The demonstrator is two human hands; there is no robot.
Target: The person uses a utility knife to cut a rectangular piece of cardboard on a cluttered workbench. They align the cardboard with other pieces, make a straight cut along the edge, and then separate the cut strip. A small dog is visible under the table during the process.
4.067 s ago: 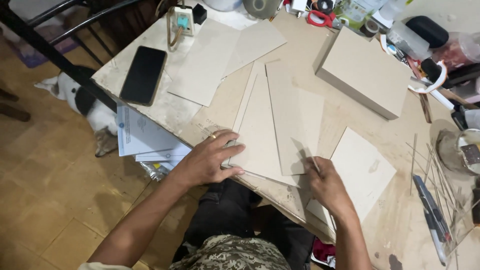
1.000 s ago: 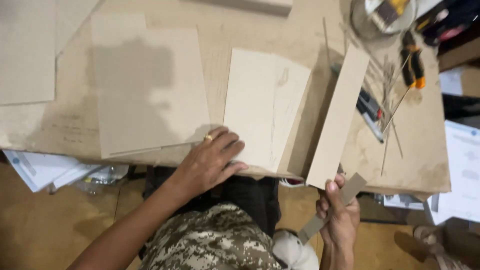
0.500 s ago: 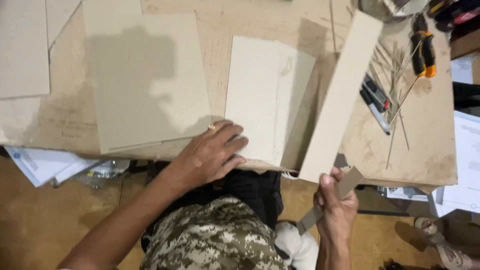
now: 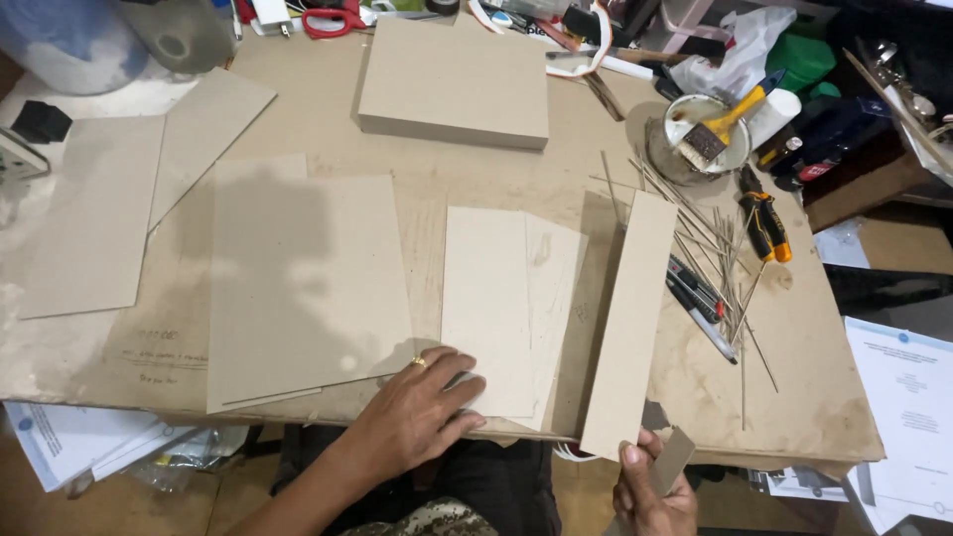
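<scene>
— So, where are the hands?

— The left hand [image 4: 417, 412] lies flat, fingers spread, pressing the near corner of a stack of cut cardboard sheets [image 4: 506, 308] at the front edge of the work table [image 4: 824, 397]. It clasps nothing; it only bears down, and there is a ring on one finger.

— And the other?

— The right hand [image 4: 650, 491] is below the table edge, pinching the near end of a long narrow cardboard strip [image 4: 632, 323] between thumb and fingers. The strip runs away from the person, just right of the stack. A smaller scrap of cardboard [image 4: 673, 460] sits in the same hand, behind the strip.

— What else is on the table?

— A large cardboard sheet [image 4: 308, 283] left of the stack, a closed cardboard box [image 4: 457, 84] at the far side, thin sticks [image 4: 695, 233] fanned out right of the strip, orange-handled pliers [image 4: 766, 223] beyond them, and a brush resting in a round tin [image 4: 700, 129].
</scene>
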